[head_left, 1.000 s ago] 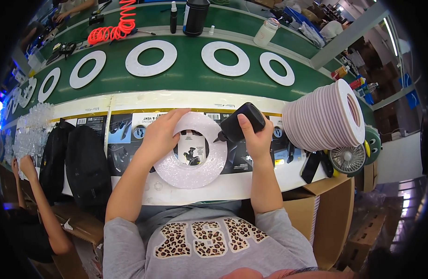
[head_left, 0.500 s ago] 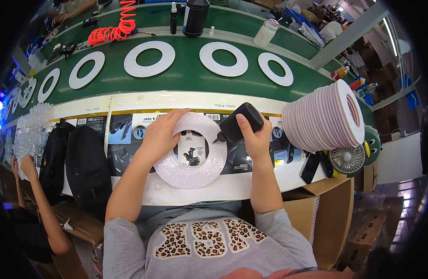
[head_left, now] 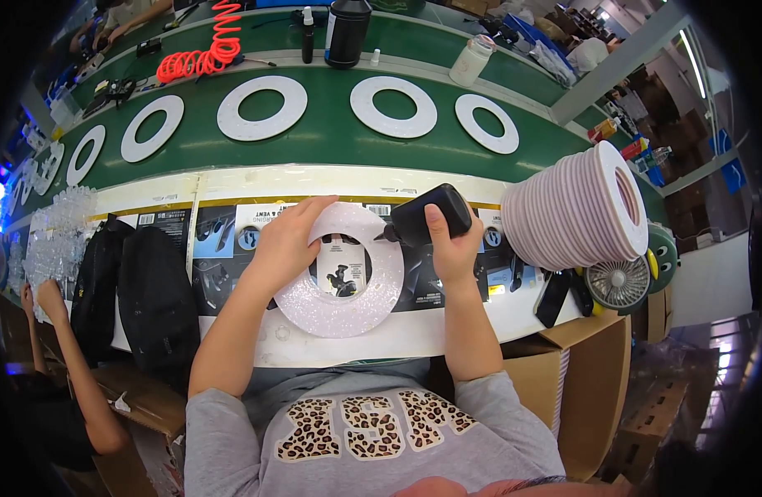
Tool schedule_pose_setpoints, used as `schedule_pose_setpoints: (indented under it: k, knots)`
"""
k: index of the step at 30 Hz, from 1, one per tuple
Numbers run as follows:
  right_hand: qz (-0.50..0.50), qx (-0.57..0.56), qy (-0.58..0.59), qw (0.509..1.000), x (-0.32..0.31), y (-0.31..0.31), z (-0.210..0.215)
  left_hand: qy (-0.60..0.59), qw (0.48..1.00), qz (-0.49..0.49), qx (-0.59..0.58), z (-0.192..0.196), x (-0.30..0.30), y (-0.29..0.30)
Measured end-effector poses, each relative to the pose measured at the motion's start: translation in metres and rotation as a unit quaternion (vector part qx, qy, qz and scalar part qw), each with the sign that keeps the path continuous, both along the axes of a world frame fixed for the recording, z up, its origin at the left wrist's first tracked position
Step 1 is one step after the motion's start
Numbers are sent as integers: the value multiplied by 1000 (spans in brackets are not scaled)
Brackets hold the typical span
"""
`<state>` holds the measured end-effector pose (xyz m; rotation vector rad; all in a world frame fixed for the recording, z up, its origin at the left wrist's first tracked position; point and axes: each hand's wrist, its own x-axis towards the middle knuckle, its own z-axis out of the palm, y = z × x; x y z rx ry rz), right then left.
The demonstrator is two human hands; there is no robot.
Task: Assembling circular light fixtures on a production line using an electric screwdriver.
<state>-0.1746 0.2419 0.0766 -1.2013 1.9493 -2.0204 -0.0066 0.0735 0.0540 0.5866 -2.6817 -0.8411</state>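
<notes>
A white, glittery flat ring [head_left: 348,319] with a wide round hole lies in front of me on the white work surface, over printed sheets. My left hand [head_left: 288,242] grips its upper left side, fingertips at the hole's edge. In my right hand [head_left: 455,250] is a black squeeze bottle [head_left: 429,217], tilted with its narrow nozzle pointing down and left. The nozzle tip is at the ring's right upper part; whether it touches the surface I cannot tell.
More white rings [head_left: 397,131] lie spaced along the green conveyor belt [head_left: 331,153]. At right leans a thick stack of rings [head_left: 555,211], beside a small fan [head_left: 619,284]. Black pouches [head_left: 157,290] and clear plastic pieces [head_left: 58,240] sit left, near another person's hand [head_left: 51,298].
The bottle's nozzle has moved up and slightly left along the ring. The rings on the conveyor have shifted a little to the left. My left hand stays on the ring.
</notes>
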Motion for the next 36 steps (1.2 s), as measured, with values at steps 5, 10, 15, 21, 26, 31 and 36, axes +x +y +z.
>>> schedule_pose_setpoints:
  k: [5,10,15,21,26,31,36]
  knots:
    - [7,24,1,1000,1,-2,-2,-2,1000,0,3,1,0,0]
    - [5,33,-1,999,-1,-2,-5,-7,1000,1,6,4,0,1]
    - [6,34,-5,999,-1,-3,-5,-2,1000,3,3,2,0,1]
    - [7,37,-6,999,-2,-3,-5,-4,1000,4,0,1,0,0]
    - [-22,-15,10,1000,-1,-2,-1,-3,1000,4,1,0,0,-1]
    - [-57,-56,-10,997,-13,3,0,7,1000,1,1,-1,1,-1]
    - [-68,0,23,997,-18,3,-1,8,1000,-1,0,-3,1,-2]
